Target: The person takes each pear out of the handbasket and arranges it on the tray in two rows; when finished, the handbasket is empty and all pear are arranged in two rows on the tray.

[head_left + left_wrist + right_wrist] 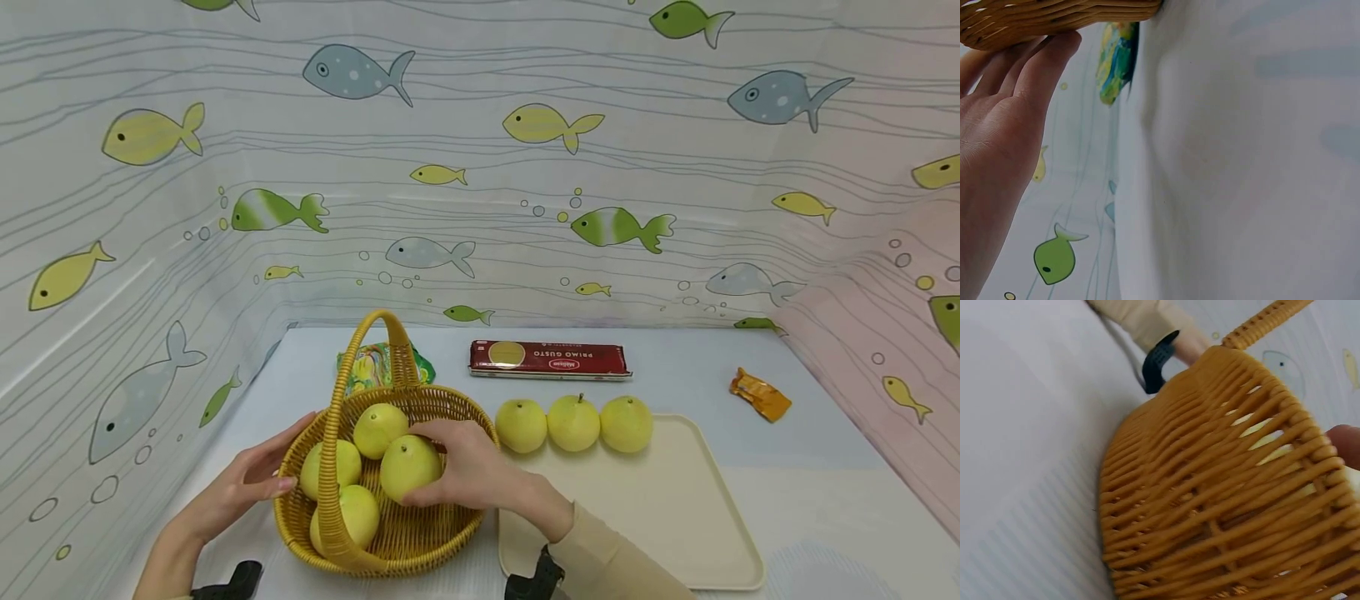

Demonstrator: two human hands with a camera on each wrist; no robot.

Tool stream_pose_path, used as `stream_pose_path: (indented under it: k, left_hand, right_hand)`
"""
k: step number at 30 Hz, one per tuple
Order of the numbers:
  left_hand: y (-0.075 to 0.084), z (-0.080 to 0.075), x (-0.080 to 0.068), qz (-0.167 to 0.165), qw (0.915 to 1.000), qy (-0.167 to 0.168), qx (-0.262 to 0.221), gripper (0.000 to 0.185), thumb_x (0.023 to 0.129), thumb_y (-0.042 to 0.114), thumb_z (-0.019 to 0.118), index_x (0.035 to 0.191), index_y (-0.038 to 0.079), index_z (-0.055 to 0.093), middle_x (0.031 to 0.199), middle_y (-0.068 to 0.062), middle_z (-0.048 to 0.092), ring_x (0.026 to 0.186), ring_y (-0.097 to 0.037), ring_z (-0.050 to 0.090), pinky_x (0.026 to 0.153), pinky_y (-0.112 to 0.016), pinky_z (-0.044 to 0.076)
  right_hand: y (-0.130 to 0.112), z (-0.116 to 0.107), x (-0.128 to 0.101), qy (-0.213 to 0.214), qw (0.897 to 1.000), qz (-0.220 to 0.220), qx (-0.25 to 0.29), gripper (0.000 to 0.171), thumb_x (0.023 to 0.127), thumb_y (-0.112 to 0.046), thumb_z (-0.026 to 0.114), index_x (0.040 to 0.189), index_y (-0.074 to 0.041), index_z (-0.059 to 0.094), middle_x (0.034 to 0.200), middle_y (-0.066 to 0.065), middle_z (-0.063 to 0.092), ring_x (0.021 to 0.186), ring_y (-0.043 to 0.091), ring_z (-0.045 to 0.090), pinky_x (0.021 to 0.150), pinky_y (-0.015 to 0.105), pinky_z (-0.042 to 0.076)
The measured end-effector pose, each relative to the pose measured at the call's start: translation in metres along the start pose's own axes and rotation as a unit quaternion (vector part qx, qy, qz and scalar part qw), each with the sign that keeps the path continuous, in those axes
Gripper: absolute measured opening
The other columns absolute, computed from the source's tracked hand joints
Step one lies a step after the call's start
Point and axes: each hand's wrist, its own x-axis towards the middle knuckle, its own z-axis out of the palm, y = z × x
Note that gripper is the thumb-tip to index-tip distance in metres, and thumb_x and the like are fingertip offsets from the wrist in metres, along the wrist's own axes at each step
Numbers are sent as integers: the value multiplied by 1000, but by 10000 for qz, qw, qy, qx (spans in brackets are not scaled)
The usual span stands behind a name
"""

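Note:
A round yellow pear [410,468] is in my right hand [468,467], gripped between thumb and fingers inside the wicker basket [420,533]. Three more yellow pears lie in the basket's left half, one of them [380,430] just behind the held one. My left hand [251,477] rests against the basket's left side, its thumb at the rim and its fingers along the outer wall. In the left wrist view, the left hand's fingers [1041,69] touch the underside of the woven wall. The right wrist view is mostly filled by the basket's outside [1222,481].
Three yellow pears stand in a row along the back edge of a cream tray [630,517], right of the basket. Behind them lies a dark red biscuit pack [551,359]. A green packet [367,367] sits behind the basket, and an orange wrapper [761,395] lies far right.

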Motion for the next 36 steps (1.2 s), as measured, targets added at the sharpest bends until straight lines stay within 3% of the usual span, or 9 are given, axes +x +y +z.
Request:
stream_pose_path:
  k: [7,14,19,25,36]
  left_hand:
    - [-1,-1,0,-15,10000,-25,-19,72,95,-9,43,159,0,12,168,-10,13,148,5,21,108,-10,28]
    - [0,-1,-1,-15,10000,10,32,72,95,-9,44,159,0,13,168,-9,14,148,5,21,108,-9,29]
    - [1,0,0,12,10000,-3,15,73,94,-9,44,159,0,13,168,-9,15,148,5,22,108,-9,29]
    - [0,0,0,2,10000,1,-11,72,95,-9,44,159,0,12,168,-9,14,148,5,21,108,-9,28]
    - [2,1,-1,1,10000,26,-7,72,95,-9,44,159,1,13,168,-7,15,148,6,21,107,-9,29]
  right_hand:
    - [0,-23,-3,239,9981,356,444,68,71,-35,90,131,-15,64,122,-5,68,107,6,61,91,25,51]
    - [4,-44,-7,290,9967,526,540,70,71,-36,89,133,-17,64,125,-5,68,108,8,62,90,28,52]
    - [6,-52,-8,360,9969,405,574,69,72,-32,89,134,-14,64,123,-2,70,108,12,65,89,27,53]
    - [6,-60,-9,456,9937,283,985,64,72,-26,89,131,-13,66,123,-1,70,109,13,65,91,28,55]
    - [5,-81,-16,962,9935,431,429,67,69,-33,90,129,-14,68,121,0,71,108,15,64,89,34,55]
